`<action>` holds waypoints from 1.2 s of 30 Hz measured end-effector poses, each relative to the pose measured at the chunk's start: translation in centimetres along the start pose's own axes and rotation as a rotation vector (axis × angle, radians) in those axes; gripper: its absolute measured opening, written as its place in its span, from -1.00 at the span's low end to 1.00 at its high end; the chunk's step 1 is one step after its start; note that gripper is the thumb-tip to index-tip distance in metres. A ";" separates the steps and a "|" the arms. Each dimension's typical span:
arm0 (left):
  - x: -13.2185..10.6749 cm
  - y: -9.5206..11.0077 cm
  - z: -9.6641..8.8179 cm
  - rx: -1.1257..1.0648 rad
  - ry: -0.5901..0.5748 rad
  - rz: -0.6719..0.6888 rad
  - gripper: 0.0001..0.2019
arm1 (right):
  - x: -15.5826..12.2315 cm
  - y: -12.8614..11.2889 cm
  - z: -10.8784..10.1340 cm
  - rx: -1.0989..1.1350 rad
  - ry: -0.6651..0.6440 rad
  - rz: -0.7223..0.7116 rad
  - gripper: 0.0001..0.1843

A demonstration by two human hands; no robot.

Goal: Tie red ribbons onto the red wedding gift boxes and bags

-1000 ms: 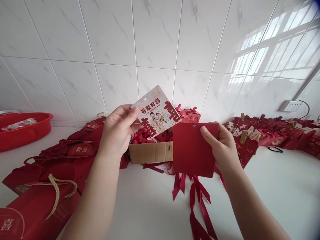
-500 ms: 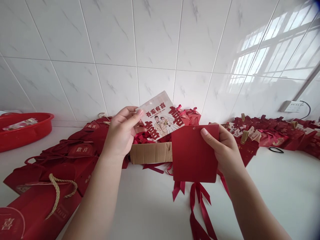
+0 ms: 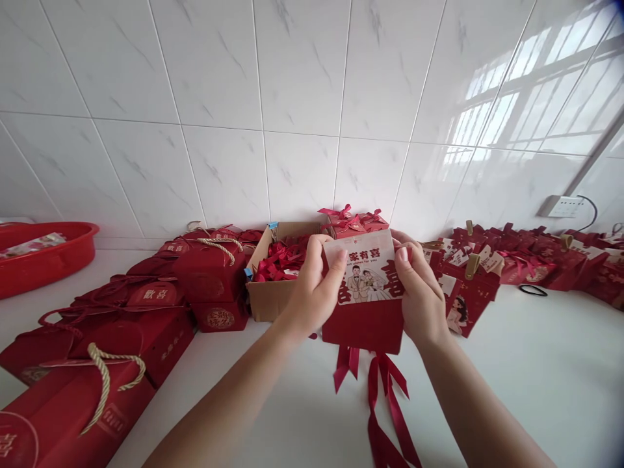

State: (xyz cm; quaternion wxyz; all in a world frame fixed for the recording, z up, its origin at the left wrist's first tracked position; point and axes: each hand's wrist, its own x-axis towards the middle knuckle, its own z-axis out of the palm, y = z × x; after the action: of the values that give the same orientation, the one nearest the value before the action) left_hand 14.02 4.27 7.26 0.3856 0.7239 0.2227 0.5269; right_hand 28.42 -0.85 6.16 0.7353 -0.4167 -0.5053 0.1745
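Note:
Pinched in my left hand (image 3: 316, 279) is a white card (image 3: 366, 286) printed with a bride and groom and red characters. It lies flat over the upper part of a plain red card (image 3: 363, 328), their top edges roughly level. My right hand (image 3: 419, 283) grips the right side of both, thumb on the front near the top right corner. The fingers behind the cards are partly hidden. Dark red ribbons (image 3: 387, 403) lie on the white table below the cards.
An open cardboard box (image 3: 268, 302) of red ribbon bows stands behind my left hand. Red gift boxes (image 3: 160, 318) crowd the left, with a red basin (image 3: 49, 260) beyond. Several red gift bags (image 3: 531, 263) line the right, near a black band (image 3: 533, 290) and a wall socket (image 3: 563, 207).
My left hand has moved right and down, bringing the white card from a tilted position onto the red card. My right hand now grips both cards at the right edge.

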 end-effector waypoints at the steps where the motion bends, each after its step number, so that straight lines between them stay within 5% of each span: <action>1: -0.1 -0.2 0.4 -0.044 0.028 -0.009 -0.82 | 0.0 0.1 0.1 -0.005 -0.009 -0.015 -0.72; 4: -0.4 -0.6 1.1 -0.090 0.113 -0.020 -0.77 | -0.2 0.0 0.3 0.061 -0.071 0.020 -0.72; 9: -0.3 -0.3 1.0 -0.111 0.058 0.022 -0.78 | -0.3 -0.2 0.6 0.047 0.002 0.047 -0.72; 16: -0.4 0.3 0.9 -0.152 0.039 -0.036 -0.73 | -0.1 -0.3 0.5 -0.007 -0.100 0.083 -0.55; 36: -0.5 0.4 0.9 -0.174 0.015 -0.053 -0.72 | -0.2 -0.7 0.4 -0.010 -0.129 0.076 -0.57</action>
State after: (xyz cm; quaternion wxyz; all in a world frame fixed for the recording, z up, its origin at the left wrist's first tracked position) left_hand 14.64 3.39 7.18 0.4591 0.6777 0.1978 0.5393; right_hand 27.87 -1.21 6.67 0.6919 -0.4272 -0.5363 0.2263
